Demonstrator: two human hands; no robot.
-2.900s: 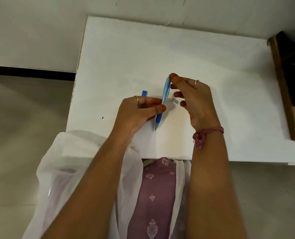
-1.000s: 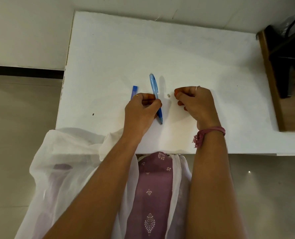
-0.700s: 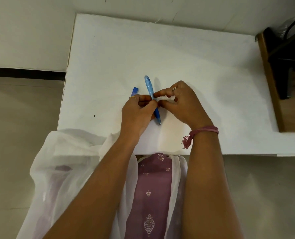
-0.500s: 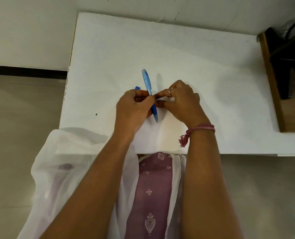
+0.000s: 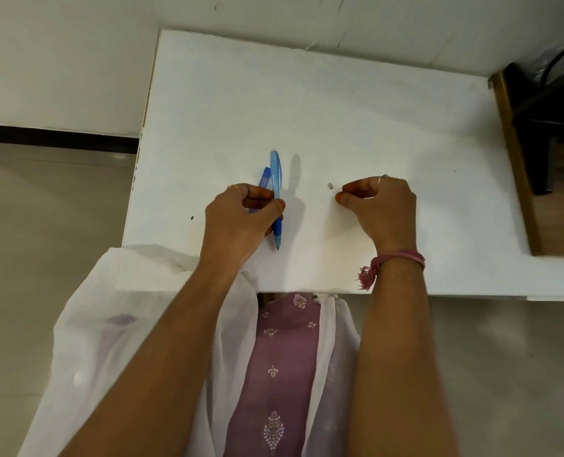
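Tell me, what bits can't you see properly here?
All in the head view:
Pen: its middle is hidden by the left hand.
Dark blue piece: its lower end is under that hand, so what it is is unclear.
Grey speck on the table: too small to tell.
Right hand: curled fingers hide whether it pinches anything.
Dark object: cut off by the right edge.

No writing, label, brand or number can be read anywhere in view; the blue pen [image 5: 275, 179] is too small and blurred to show any print on its barrel. The purple garment [image 5: 283, 357] bears only small pale ornaments, not letters; the white table [image 5: 340, 110] shows just a few dark specks.
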